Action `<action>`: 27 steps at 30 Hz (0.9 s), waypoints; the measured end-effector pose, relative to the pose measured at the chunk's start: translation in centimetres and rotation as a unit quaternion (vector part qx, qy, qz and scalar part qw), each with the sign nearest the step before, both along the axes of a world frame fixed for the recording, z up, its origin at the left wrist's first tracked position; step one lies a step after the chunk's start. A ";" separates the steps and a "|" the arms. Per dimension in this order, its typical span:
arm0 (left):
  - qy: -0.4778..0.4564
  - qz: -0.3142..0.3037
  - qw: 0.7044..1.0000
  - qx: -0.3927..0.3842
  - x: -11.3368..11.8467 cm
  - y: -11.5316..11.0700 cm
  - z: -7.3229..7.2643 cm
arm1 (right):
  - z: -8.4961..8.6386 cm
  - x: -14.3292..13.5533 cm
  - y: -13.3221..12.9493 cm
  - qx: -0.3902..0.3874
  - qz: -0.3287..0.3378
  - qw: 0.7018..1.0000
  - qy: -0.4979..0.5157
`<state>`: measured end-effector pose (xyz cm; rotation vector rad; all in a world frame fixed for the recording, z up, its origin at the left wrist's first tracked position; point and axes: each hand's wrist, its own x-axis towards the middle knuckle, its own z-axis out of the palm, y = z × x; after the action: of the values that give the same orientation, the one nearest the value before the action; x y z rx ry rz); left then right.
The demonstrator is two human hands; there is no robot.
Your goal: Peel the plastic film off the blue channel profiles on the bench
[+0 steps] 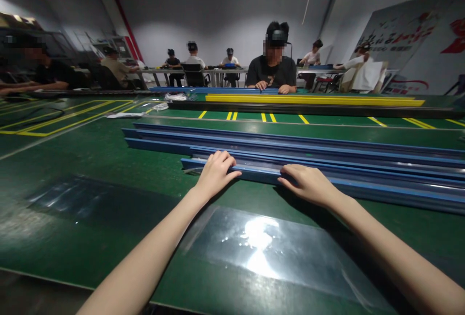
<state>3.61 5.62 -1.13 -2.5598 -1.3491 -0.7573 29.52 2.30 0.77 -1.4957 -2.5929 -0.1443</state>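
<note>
A long blue U-shaped channel (256, 175) lies across the green table in front of me. Near its left end my left hand (216, 174) grips the front wall, fingers curled over the top edge and thumb along the outside. Farther right, my right hand (307, 184) holds the same wall in the same way, with a short stretch of channel between the two hands. Something clear, perhaps plastic film, shows inside the channel. Right behind lies another blue channel (160, 144), which reaches farther left.
Clear plastic sheets (290, 247) lie flat on the green table (152, 169). Beyond are a yellow strip (308, 100), a black strip (290, 108), crumpled plastic (176, 97) and yellow tape lines. A person in black (272, 72) sits opposite; several others work farther back.
</note>
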 end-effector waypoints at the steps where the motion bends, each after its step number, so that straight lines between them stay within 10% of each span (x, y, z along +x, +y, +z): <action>1: 0.001 -0.001 1.000 -0.001 0.0 0.0 0.0 | 0.1 -0.5 0.3 -0.004 0.006 1.000 -0.009; 12: 0.026 -0.003 0.999 0.024 0.0 -0.1 -0.1 | 1.7 -6.2 2.5 0.014 0.011 0.999 -0.043; 27: 0.022 -0.038 0.999 0.031 -0.7 0.0 -0.4 | -0.7 -6.3 2.8 0.109 0.040 0.993 -0.026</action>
<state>2.96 5.67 -1.54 -2.5751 -1.2028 -0.7389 23.18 5.11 0.02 -1.3276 -2.5731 -0.4485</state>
